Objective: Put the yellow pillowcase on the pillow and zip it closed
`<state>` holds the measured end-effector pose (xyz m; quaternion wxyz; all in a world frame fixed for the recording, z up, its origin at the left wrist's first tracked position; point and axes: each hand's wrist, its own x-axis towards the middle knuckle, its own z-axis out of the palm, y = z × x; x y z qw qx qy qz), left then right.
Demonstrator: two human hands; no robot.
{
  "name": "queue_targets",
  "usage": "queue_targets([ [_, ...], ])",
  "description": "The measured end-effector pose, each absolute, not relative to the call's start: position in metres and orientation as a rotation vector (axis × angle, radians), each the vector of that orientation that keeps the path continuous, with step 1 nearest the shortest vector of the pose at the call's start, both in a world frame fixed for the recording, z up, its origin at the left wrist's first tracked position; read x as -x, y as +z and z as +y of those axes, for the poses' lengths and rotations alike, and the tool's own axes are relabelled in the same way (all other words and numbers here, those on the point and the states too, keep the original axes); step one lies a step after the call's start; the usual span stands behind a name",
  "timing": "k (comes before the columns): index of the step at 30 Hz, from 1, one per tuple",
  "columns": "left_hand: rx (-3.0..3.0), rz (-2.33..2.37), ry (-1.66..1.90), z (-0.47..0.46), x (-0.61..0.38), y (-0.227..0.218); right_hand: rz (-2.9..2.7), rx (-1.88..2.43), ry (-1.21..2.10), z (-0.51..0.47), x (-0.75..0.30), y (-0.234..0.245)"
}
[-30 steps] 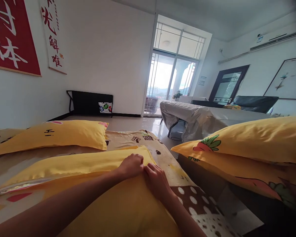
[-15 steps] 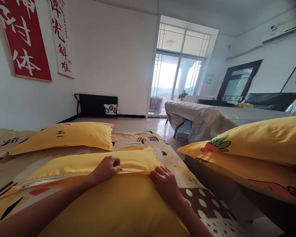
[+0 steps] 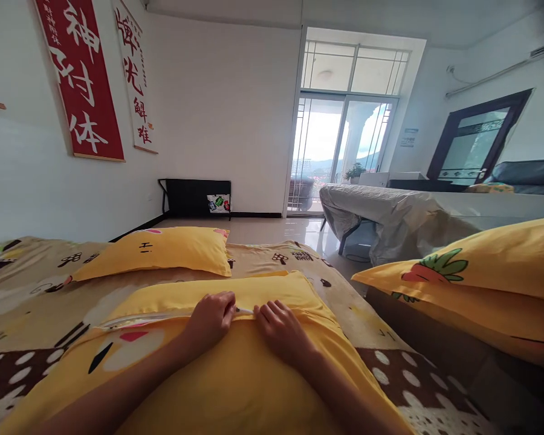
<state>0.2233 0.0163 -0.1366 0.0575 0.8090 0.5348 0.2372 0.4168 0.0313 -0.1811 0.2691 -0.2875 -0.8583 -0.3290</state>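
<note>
Closest to me is the big yellow pillow point(image 3: 236, 380), lying flat on the bed point(image 3: 22, 284) and filling the lower middle of my view, with a cartoon print near its left end. Both my forearms reach out across it. My left hand point(image 3: 211, 317) sits on the pillow's far edge, its grip pinched closed on the zipper pull point(image 3: 240, 310), which lies on the zipper line point(image 3: 140, 320) running off to the left, where the seam gapes and shows pale lining. My right hand point(image 3: 278, 329) rests just beside it, fingers loosely curled and pressing the yellow cloth flat beside the seam; its grip holds nothing that I can make out, it only bears down on the fabric. The two hands are nearly touching.

Under the pillow the bed carries a tan sheet printed with mushrooms and a brown spotted patch at the near right. Further back on the bed lies a second yellow pillow point(image 3: 163, 251). To my right, two more yellow pillows with a strawberry print point(image 3: 480, 284) are stacked. Beyond stand a covered piece of furniture point(image 3: 390, 211), a glass balcony door point(image 3: 340, 151), and red and white wall scrolls point(image 3: 84, 90).
</note>
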Motion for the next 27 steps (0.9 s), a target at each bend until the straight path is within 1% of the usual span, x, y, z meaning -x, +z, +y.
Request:
queue_targets([
  [4,-2.378,1.592,0.739,0.013,-0.202,-0.135,-2.300,0.647,-1.024,0.025,-0.421,-0.182],
  [8,-2.219,1.590,0.780,0.015,-0.194,-0.130,-2.333,0.705,-1.030,0.025,-0.418,-0.177],
  [13,-2.338,1.521,0.721,0.014,-0.194,-0.130,-2.331,0.673,-0.907,0.021,-0.416,-0.172],
  [17,-2.656,1.499,0.546,0.006,-0.194,-0.147,-2.367,0.616,-0.843,0.009,-0.412,-0.168],
  [20,-2.823,1.496,0.532,0.000,-0.191,-0.159,-2.403,0.606,-0.770,0.006,-0.409,-0.168],
  [24,-2.709,1.506,0.583,0.002,-0.191,-0.158,-2.443,0.633,-0.574,0.009,-0.407,-0.169],
  [27,-2.601,1.526,0.513,0.013,-0.201,-0.148,-2.418,0.682,-0.386,0.012,-0.404,-0.171],
])
